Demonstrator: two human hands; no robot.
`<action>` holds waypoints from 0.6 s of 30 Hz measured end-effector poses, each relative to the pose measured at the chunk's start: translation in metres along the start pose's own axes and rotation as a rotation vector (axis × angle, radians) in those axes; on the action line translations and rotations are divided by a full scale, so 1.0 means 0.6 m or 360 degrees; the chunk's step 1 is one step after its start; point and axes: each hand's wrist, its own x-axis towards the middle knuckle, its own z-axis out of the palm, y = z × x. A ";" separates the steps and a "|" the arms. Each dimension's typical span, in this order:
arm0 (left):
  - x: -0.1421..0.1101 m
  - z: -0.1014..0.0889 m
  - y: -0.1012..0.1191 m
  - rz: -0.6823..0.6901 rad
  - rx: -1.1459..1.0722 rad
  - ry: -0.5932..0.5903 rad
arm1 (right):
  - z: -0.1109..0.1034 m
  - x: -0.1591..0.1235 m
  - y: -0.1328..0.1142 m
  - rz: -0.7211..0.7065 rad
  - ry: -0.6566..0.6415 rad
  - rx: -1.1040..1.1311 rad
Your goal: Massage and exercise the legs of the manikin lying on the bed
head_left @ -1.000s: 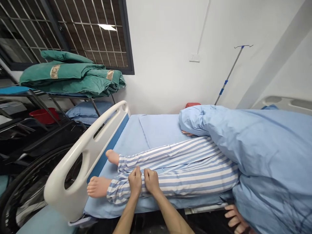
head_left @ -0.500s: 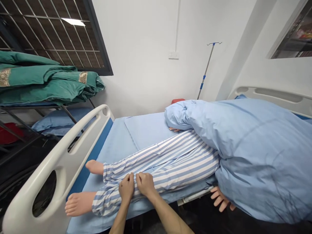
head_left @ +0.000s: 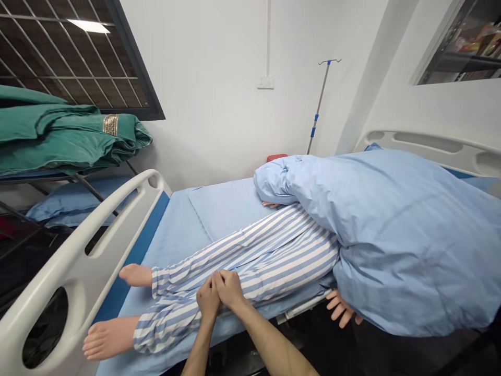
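My left hand (head_left: pixel 209 298) and my right hand (head_left: pixel 229 289) meet side by side on the near leg of blue-and-white striped trousers (head_left: pixel 274 261), fingers closed on the cloth above the shin. The trousers belong to a figure lying on a hospital bed, with bare feet (head_left: pixel 109 338) towards the white footboard (head_left: pixel 74 271). A blue duvet (head_left: pixel 395 235) covers the upper body and hides the head. A limp hand (head_left: pixel 340 308) hangs out from under it at the near bed edge.
The footboard stands left of my hands, and a blue bed sheet (head_left: pixel 176 245) lies under the legs. Behind are an IV pole (head_left: pixel 319 104), a barred window (head_left: pixel 70 57), green quilts (head_left: pixel 58 136) on a rack and a blue pillow (head_left: pixel 78 206).
My hands have closed together on the trouser leg, their gap gone. The whole scene has slid left in view, showing more of the far wall and less of the rack.
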 end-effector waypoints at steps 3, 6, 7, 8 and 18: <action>0.000 0.001 -0.001 -0.0022 0.0088 -0.0038 | -0.038 -0.003 -0.016 -0.0174 0.0019 -0.0153; -0.001 0.003 -0.001 -0.0018 0.0127 0.0015 | -0.056 -0.009 -0.011 -0.0245 0.0063 -0.0246; -0.002 0.004 -0.001 0.0005 0.0133 0.0036 | -0.055 -0.012 -0.004 -0.0249 0.0076 -0.0293; -0.002 0.003 0.000 0.0027 0.0130 0.0051 | -0.051 -0.015 0.004 -0.0261 0.0085 -0.0352; -0.024 0.033 0.070 -0.0158 -0.0579 0.0111 | -0.034 -0.013 0.052 -0.0145 0.0228 -0.0170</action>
